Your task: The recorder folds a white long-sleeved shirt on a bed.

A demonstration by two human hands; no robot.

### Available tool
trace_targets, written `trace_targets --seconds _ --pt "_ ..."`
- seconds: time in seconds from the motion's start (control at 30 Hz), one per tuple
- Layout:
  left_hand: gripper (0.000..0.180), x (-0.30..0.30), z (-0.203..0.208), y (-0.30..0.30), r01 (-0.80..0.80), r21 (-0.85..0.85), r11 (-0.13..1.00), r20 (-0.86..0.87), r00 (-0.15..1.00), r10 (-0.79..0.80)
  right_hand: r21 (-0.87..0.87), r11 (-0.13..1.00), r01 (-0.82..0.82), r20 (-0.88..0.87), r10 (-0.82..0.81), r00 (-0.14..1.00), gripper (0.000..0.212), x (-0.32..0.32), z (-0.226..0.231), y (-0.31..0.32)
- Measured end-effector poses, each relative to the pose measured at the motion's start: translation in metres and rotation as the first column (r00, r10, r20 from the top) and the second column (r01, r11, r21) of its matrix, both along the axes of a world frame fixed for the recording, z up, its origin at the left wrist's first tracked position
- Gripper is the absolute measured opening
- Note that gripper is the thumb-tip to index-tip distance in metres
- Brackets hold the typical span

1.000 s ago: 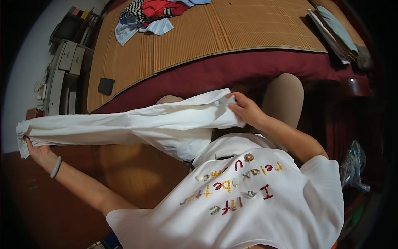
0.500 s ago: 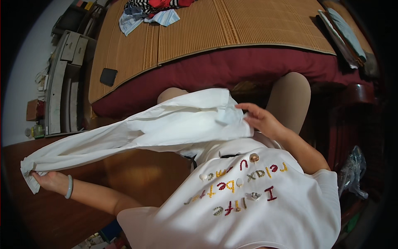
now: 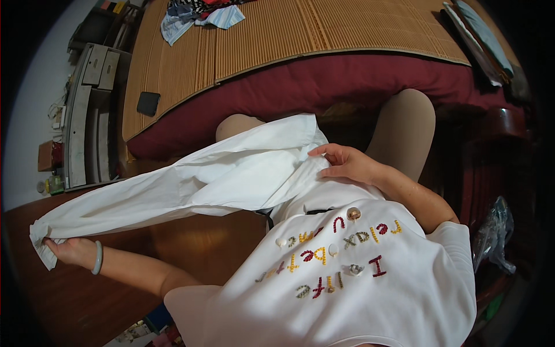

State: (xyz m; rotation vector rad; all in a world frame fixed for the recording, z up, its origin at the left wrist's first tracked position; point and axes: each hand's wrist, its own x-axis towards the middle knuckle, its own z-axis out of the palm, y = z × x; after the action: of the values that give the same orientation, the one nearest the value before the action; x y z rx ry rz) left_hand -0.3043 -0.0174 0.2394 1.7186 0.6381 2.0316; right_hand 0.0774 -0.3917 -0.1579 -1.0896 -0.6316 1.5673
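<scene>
A long white garment (image 3: 231,168), perhaps trousers, stretches across my lap from left to right, its cloth creased and sagging in the middle. My left hand (image 3: 72,251), with a pale bangle on its wrist, is closed on the narrow, bunched end at the far left. At the wider right end, my right hand (image 3: 347,163) has its thumb and fingers bent around the edge of the cloth. Part of that grip is hidden by the folds. Below lies the white shirt (image 3: 347,277) I wear, decorated with coloured beaded lettering.
Ahead stands a bed with a brown woven mat (image 3: 277,34) and a dark red cover (image 3: 300,84). On it are a black phone (image 3: 148,103), a heap of clothes (image 3: 202,14) and folded clothes (image 3: 477,43). A grey cabinet (image 3: 87,121) stands left; a clear plastic bag (image 3: 494,237) lies right.
My right hand has moved left and slightly up along the garment, and the right end is now gathered in under it. My left hand stays at its end.
</scene>
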Motion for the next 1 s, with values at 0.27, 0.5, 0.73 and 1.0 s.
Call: trace_targets --seconds 0.27,0.5,0.73,1.0 --pt "0.039 0.021 0.005 -0.008 -0.005 -0.024 1.0 0.041 0.999 0.006 -0.373 0.903 0.215 0.175 -0.159 0.972 0.033 -0.001 -0.012 0.019" --pt "0.039 0.027 0.001 -0.014 0.033 -0.011 0.999 0.02 0.999 -0.033 -0.359 0.887 0.291 -0.137 -0.358 0.923 0.025 -0.016 -0.044 0.062" --pt "0.039 0.013 0.003 -0.014 -0.047 -0.001 0.999 0.025 0.999 0.047 -0.269 0.955 0.126 -0.162 -0.174 0.971 0.013 0.032 -0.016 0.071" --pt "0.039 -0.003 -0.013 -0.007 -0.046 -0.069 0.997 0.134 0.989 0.055 0.14 0.967 0.213 0.039 -0.221 0.975 0.047 0.052 0.04 0.098"
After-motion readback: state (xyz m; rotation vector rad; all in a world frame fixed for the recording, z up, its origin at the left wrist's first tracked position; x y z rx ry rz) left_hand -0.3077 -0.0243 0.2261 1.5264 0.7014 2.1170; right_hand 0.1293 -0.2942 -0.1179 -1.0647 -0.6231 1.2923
